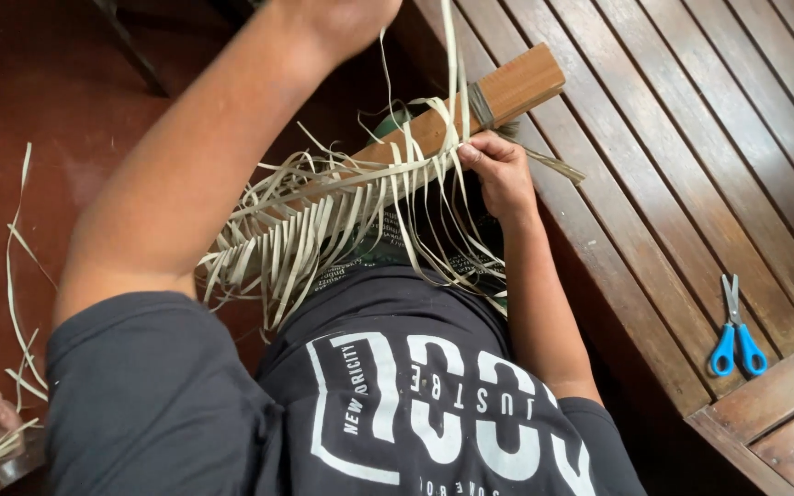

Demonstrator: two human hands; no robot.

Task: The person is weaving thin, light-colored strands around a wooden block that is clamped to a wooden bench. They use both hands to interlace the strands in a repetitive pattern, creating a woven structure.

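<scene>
Head cam looks straight down at a wood block (507,92) lying on a slant, long axis running from the lower left up to the upper right, with its far end resting on the edge of the slatted counter (691,138). Pale leaf strips (323,220) are woven along the block's near part, flat and ribbon-like, with loose ends fanning out toward the person's lap (pretty messy fringe). A grey band wraps the block near its top end. Right hand (498,170) has its fingers pinched on strips right against the block. Left hand (342,18) is raised at the top edge, clenched on a strip pulled upward, though it's partly cropped. Blue scissors (735,335) lie on the counter, well apart.
</scene>
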